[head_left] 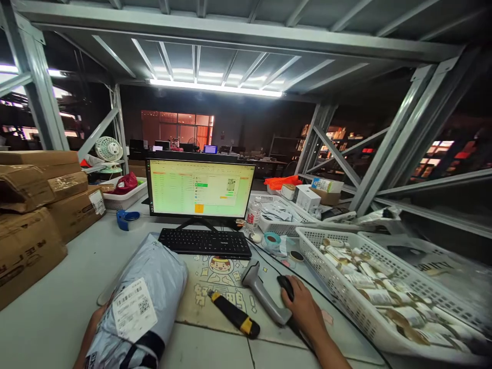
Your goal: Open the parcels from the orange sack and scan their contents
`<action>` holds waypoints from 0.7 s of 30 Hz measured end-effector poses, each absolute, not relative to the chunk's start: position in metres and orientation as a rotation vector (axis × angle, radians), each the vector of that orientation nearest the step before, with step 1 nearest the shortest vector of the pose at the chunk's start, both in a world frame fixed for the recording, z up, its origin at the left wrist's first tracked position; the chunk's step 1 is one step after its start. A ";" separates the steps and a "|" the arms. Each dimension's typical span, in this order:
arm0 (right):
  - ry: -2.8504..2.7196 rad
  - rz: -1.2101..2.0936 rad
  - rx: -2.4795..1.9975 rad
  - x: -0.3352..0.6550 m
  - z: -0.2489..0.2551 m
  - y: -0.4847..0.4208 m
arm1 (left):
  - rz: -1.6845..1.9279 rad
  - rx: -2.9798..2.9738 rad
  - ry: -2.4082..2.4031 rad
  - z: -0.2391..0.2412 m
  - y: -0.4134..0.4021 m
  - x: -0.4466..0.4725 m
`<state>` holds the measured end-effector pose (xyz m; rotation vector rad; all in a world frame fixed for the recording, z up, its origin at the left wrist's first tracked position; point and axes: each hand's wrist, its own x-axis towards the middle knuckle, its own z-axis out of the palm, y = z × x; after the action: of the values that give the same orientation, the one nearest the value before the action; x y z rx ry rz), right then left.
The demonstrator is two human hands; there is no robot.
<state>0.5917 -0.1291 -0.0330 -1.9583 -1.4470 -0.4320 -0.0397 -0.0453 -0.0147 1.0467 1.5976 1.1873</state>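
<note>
A grey plastic mailing parcel [169,287] with a white barcode label [134,310] fills the lower left. My left hand [95,328] grips the parcel's left side, with most of the fingers hidden behind it. On the desk mat at the right, my right hand [302,302] is wrapped over a black computer mouse [285,285]. Just left of that hand lies a grey barcode scanner [265,297]. A black and yellow utility knife [234,313] rests on the mat between the scanner and the parcel.
Behind the mat stand a black keyboard [205,242] and a lit monitor [172,189]. Cardboard boxes [26,241] are stacked at the left, near a blue tape dispenser [126,219]. A white basket [326,266] of small rolled packets borders the right side. Metal shelving [246,33] hangs overhead.
</note>
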 end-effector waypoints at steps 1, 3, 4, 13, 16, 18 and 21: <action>-1.448 -0.434 -1.953 0.592 -0.033 -0.129 | 1.191 1.020 1.559 -0.017 -0.046 -0.041; -1.449 -0.432 -1.959 0.590 -0.033 -0.129 | 1.188 0.984 1.509 -0.018 -0.047 -0.041; -1.454 -0.430 -1.964 0.589 -0.032 -0.130 | 1.180 0.980 1.503 -0.017 -0.048 -0.040; -1.492 -0.408 -2.052 0.582 -0.021 -0.137 | 1.111 1.014 1.626 0.005 -0.055 -0.031; -1.475 -0.433 -2.071 0.581 -0.021 -0.137 | 1.088 1.036 1.699 0.009 -0.058 -0.030; -1.476 -0.444 -2.075 0.580 -0.022 -0.137 | 1.116 1.101 1.653 0.010 -0.060 -0.030; -1.480 -0.447 -2.084 0.578 -0.022 -0.138 | 1.166 1.155 1.611 0.016 -0.065 -0.026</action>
<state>0.5781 -0.1378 -0.0217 -2.0841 -1.4796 -0.4466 -0.0265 -0.0647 0.0157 1.1548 1.6113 1.1662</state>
